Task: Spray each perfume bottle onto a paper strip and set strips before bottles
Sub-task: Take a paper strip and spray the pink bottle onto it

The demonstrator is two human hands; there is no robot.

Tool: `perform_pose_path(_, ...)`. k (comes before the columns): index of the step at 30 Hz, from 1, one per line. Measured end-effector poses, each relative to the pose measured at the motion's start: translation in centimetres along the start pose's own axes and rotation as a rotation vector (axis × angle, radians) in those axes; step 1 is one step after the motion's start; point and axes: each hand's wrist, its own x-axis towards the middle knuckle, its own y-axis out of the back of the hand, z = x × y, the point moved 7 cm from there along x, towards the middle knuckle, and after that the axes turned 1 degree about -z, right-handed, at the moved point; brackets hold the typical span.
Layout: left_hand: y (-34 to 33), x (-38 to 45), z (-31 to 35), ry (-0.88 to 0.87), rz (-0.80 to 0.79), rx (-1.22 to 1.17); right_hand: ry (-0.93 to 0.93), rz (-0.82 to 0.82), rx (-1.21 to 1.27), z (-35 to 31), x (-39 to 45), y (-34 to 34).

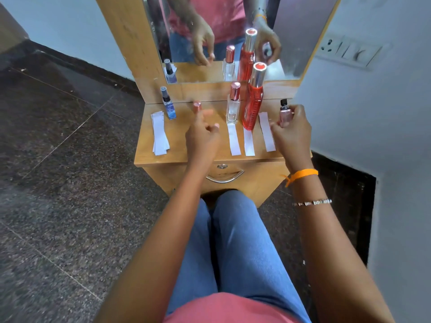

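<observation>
1. Head view: small pink bottle [285, 113], black nozzle bare, pinched upright in right hand [292, 134] at 2 o'clock on wooden dresser top [182, 150].
2. Left hand [202, 136] loosely curled, fingers around nothing, just below pink cap [197, 107].
3. Clear bottle [233, 106], almost empty, and red bottle [254, 99], red liquid inside, at 12 o'clock, each behind a strip; third strip [267, 131] beside right hand.
4. Blue bottle [168, 104] at 10 o'clock, beside spare strip stack [160, 134].

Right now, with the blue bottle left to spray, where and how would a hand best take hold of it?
Probably around the blue bottle's squared lower body, fingers on opposite flat sides, coming in from the front right. It stands upright with a narrow dark sprayer on top, which should stay free for pressing. The stack of paper strips lies close on its left, so that side is crowded; the left hand is nearest.
</observation>
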Motion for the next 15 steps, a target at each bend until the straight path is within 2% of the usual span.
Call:
perform_pose_path(2, 0.4, 1.6, -0.1, 0.004, 0.046, 0.041, 0.009, -0.032, 0.058, -0.4, -2.1, 0.0)
perform_pose_path(8, 0.2, 4.9, -1.2, 0.151, 0.102, 0.161, 0.012, -0.32, 0.235, -1.5, -7.1, -2.9)
perform_pose_path(15, 0.5, 5.5, -1.1, 0.145, 0.122, 0.168, -0.005, -0.435, 0.277, -1.9, -8.0, -4.5)
